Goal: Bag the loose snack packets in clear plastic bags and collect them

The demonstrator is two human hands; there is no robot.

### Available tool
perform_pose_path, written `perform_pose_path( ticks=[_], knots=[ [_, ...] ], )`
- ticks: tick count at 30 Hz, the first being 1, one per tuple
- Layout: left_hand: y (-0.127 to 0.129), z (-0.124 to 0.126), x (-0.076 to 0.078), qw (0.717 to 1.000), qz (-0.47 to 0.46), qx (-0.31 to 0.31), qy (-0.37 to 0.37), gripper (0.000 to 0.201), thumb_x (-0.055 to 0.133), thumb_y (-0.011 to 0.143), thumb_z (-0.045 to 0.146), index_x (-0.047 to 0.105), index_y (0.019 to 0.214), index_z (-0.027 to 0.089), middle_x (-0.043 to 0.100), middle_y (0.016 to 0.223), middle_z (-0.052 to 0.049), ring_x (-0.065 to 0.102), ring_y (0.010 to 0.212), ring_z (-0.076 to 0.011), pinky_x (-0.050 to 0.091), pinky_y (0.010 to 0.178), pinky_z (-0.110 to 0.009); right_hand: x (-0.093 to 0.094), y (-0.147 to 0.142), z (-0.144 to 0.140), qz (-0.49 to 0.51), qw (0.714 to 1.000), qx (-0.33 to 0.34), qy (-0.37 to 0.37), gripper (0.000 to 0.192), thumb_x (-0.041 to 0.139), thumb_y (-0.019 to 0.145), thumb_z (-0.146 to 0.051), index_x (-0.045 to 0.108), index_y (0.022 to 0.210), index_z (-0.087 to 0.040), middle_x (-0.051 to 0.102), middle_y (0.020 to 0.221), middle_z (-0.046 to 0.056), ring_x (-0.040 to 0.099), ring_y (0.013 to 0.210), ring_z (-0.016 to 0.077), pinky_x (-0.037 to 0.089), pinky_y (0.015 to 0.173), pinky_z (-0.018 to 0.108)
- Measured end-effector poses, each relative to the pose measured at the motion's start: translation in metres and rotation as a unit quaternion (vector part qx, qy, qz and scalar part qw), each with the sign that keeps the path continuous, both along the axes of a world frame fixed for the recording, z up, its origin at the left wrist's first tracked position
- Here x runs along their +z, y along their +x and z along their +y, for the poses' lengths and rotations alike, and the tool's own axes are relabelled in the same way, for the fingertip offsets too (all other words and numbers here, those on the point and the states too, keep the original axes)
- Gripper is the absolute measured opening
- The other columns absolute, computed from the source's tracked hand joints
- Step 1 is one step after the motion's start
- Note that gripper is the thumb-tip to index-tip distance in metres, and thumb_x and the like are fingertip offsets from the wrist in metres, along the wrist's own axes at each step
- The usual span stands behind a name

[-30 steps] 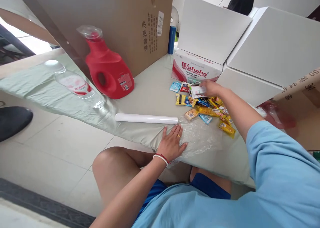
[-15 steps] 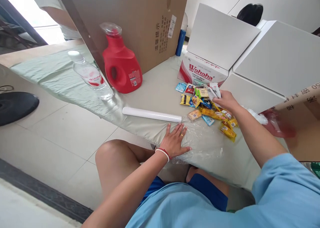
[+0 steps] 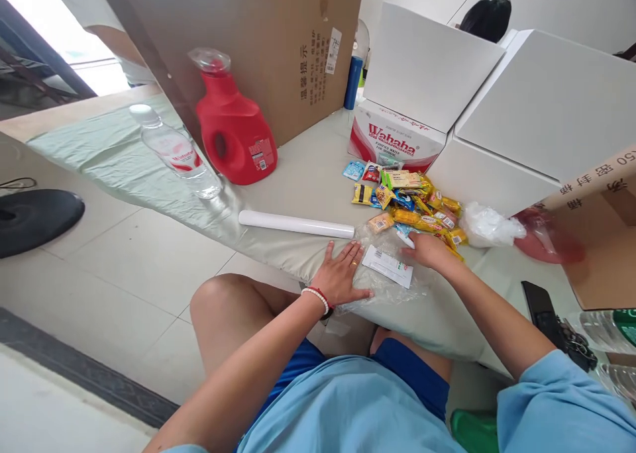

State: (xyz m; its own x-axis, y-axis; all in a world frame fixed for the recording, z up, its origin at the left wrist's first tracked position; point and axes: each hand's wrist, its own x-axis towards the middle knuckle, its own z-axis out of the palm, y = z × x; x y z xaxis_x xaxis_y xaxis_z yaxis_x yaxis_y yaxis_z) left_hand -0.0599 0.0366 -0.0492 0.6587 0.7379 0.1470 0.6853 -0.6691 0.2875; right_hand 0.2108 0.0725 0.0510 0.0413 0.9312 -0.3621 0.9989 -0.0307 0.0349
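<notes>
My left hand (image 3: 340, 277) lies flat, fingers spread, on a clear plastic bag (image 3: 342, 301) at the table's near edge. Just right of it, a flat white packet (image 3: 387, 266) with a barcode and green and red print rests on the bag. My right hand (image 3: 430, 251) is closed at the near side of a heap of snack packets (image 3: 417, 221). White packaging (image 3: 405, 239) shows at its fingertips, mostly covered by the hand. A white roll (image 3: 295, 224) lies crosswise beyond my left fingers.
A red detergent jug (image 3: 236, 125) and a water bottle (image 3: 173, 151) stand at left before a large cardboard box (image 3: 278, 49). White boxes (image 3: 437, 69) and a Wahaha carton (image 3: 395, 138) stand behind the heap. At right are a crumpled white bag (image 3: 489, 226) and a black phone (image 3: 539, 304).
My right hand has moved from the back of the heap toward me. A white packet now lies on the plastic bag beside my left hand, which has stayed flat.
</notes>
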Motion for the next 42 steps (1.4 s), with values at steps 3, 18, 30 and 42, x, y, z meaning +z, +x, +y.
perform_pose_path(
  ticks=[3, 18, 30, 42],
  knots=[
    [0.001, 0.001, -0.001, 1.0, 0.005, -0.001, -0.002, 0.112, 0.039, 0.085, 0.089, 0.025, 0.165, 0.012, 0.027, 0.17, -0.019, 0.025, 0.158, -0.0345, -0.008, 0.126, -0.066, 0.005, -0.009, -0.017, 0.013, 0.999, -0.015, 0.042, 0.047, 0.057, 0.096, -0.056, 0.061, 0.122, -0.017, 0.072, 0.116, 0.017, 0.07, 0.103, 0.0324, 0.047, 0.076, 0.034],
    [0.002, 0.001, 0.001, 1.0, 0.02, 0.007, 0.009, 0.108, 0.041, 0.085, 0.088, 0.027, 0.165, 0.017, 0.028, 0.171, -0.017, 0.025, 0.158, -0.0368, -0.003, 0.127, -0.064, -0.01, -0.039, -0.048, 0.018, 0.996, 0.08, -0.015, 0.052, 0.067, 0.086, -0.036, 0.058, 0.134, -0.019, 0.063, 0.126, 0.014, 0.068, 0.106, 0.0291, 0.046, 0.076, 0.032],
    [0.002, -0.001, 0.004, 1.0, 0.009, 0.012, -0.01, 0.115, 0.041, 0.084, 0.089, 0.024, 0.165, 0.01, 0.026, 0.171, -0.02, 0.023, 0.159, -0.0362, -0.004, 0.127, -0.064, -0.005, -0.046, -0.037, 0.102, 0.991, 0.092, 0.008, 0.057, 0.072, 0.085, -0.037, 0.058, 0.137, -0.019, 0.064, 0.125, 0.012, 0.064, 0.109, 0.0268, 0.045, 0.084, 0.029],
    [0.001, -0.001, 0.006, 1.0, 0.001, 0.009, -0.012, 0.112, 0.048, 0.085, 0.085, 0.021, 0.166, 0.013, 0.027, 0.17, -0.021, 0.025, 0.158, -0.0379, -0.003, 0.128, -0.063, -0.014, -0.039, -0.065, 0.072, 0.993, 0.084, -0.031, 0.068, 0.068, 0.09, -0.037, 0.046, 0.152, -0.02, 0.052, 0.146, 0.016, 0.066, 0.116, 0.0313, 0.051, 0.088, 0.037]
  ],
)
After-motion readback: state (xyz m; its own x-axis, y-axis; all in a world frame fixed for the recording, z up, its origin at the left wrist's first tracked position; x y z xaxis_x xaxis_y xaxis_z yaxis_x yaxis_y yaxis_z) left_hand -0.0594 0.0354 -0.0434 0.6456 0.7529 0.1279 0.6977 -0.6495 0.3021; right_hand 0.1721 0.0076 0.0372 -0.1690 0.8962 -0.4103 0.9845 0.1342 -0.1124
